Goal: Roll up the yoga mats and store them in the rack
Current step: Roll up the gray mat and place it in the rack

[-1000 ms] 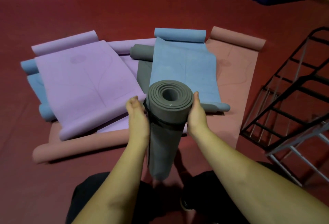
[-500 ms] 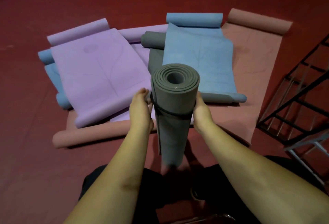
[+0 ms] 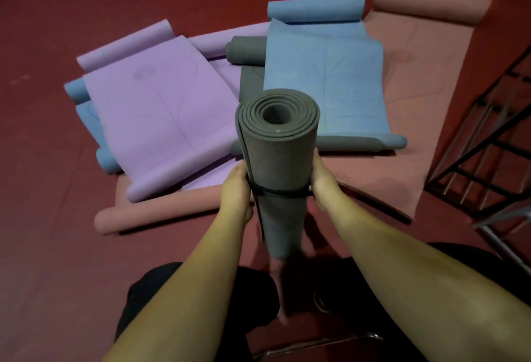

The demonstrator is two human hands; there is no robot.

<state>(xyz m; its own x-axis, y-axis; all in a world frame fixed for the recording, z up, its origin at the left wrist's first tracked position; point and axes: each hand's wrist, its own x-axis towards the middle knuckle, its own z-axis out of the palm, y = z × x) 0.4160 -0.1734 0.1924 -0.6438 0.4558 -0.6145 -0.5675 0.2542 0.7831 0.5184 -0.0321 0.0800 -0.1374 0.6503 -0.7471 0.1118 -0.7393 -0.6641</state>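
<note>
A rolled grey yoga mat (image 3: 280, 160) stands upright in front of me, with a thin black strap (image 3: 283, 192) around its middle. My left hand (image 3: 236, 192) and my right hand (image 3: 323, 182) hold the roll from either side at the strap's height. On the red floor behind it lie several half-unrolled mats: a purple mat (image 3: 161, 114), a blue mat (image 3: 324, 79), a pink mat (image 3: 416, 79) underneath, and another grey mat (image 3: 250, 52). The black metal rack (image 3: 488, 160) stands at the right edge.
A second blue mat (image 3: 83, 105) pokes out under the purple one at the left. My dark-clothed legs (image 3: 178, 289) are at the bottom. A metal bar (image 3: 321, 343) lies low in view. Open red floor (image 3: 57, 246) stretches to the left.
The upright grey roll has risen in view, and both hands have slid down it from near the top to the strap. The view has shifted so the mats sit further right.
</note>
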